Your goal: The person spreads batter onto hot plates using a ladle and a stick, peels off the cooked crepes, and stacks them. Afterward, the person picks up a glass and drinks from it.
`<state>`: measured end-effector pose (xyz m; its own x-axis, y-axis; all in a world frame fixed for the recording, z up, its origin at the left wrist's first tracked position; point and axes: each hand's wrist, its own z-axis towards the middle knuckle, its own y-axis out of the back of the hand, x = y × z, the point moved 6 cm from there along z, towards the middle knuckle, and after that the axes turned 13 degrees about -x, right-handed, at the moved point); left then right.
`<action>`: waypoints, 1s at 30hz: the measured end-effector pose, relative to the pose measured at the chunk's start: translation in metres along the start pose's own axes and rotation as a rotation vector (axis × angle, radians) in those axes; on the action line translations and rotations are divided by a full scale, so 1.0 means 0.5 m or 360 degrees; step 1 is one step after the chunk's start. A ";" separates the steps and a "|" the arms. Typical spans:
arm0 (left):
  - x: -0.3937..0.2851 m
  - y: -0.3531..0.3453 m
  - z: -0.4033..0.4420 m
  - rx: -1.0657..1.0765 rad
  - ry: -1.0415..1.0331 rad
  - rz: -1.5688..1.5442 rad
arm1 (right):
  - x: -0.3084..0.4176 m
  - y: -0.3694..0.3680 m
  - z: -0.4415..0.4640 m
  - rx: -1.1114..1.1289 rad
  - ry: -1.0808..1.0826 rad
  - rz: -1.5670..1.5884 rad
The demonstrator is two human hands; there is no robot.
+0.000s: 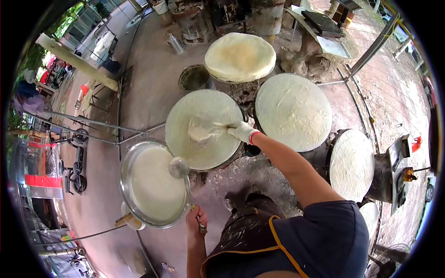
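Observation:
My right hand, in a white glove with a red cuff, is closed on the handle of a flat scraper. The scraper's blade lies over a round griddle coated with a thin pale layer. Lower down, my bare left hand grips the handle of a metal ladle. The ladle's round bowl is at the right rim of a wide metal basin holding pale batter.
More round griddles carry pale sheets: a thick one at the top, a lumpy one right of centre, and a white one farther right. A dark bucket, a thermos and metal poles stand around. A scooter is at left.

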<state>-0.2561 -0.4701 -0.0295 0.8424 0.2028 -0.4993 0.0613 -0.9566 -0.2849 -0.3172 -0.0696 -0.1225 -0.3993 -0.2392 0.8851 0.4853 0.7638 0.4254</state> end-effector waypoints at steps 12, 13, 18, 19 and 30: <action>0.027 -0.132 0.118 -0.0273 -0.0665 0.0839 | -0.124 -0.140 -0.367 0.0075 -0.1334 0.1305; 0.022 -0.137 0.112 -0.0144 -0.0575 0.0790 | -0.088 -0.149 -0.387 0.0125 -0.1156 0.0817; -0.076 -0.048 0.018 0.0674 -0.0142 0.0247 | 0.026 -0.104 -0.440 -0.0264 -0.0919 0.1165; -0.102 -0.036 -0.029 0.0802 -0.0163 0.0195 | 0.042 -0.095 -0.445 -0.0447 -0.0841 0.1305; -0.089 0.138 -0.062 0.0450 0.0417 0.0569 | 0.014 -0.196 -0.697 -0.0584 -0.0900 0.0820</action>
<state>-0.2726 -0.5516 -0.0015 0.8921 -0.2200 -0.3946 -0.3709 -0.8553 -0.3618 -0.0965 -0.3551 -0.0921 -0.3404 0.4959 0.7989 0.8959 0.4290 0.1154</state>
